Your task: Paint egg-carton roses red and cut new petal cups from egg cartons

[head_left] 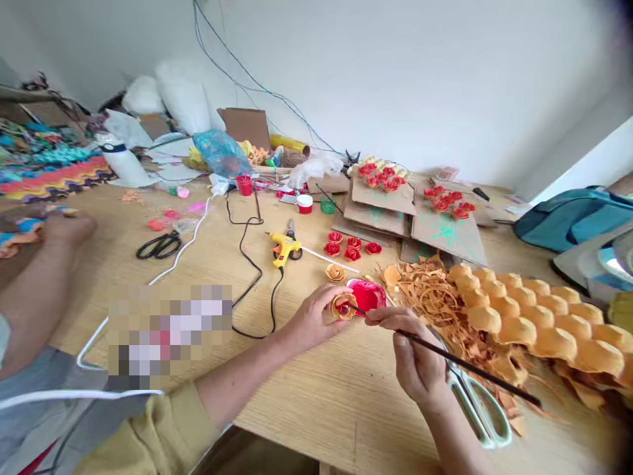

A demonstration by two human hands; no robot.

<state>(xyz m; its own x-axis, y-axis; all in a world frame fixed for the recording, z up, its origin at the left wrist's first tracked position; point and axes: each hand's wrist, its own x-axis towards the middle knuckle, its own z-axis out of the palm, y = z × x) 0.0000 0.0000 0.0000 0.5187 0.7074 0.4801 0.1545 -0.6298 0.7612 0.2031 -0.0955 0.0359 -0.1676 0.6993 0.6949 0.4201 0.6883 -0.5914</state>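
Note:
My left hand (316, 318) is closed around a small orange paper rose (343, 306), partly painted red. My right hand (413, 353) pinches a long dark paintbrush (459, 361), its tip touching the rose. Just behind the rose sits a small dish of red paint (368, 293). An unpainted orange rose (335, 272) lies nearby, and several finished red roses (352, 246) lie behind it on the wooden table (306, 402).
An orange egg tray (534, 323) and cut scraps (425, 290) lie to the right, with white-handled scissors (479, 406) under my right wrist. A yellow glue gun (284, 249), black scissors (159, 246), cardboard sheets with red roses (386, 191) and clutter sit further back. Another person's arm (44, 264) rests at the left.

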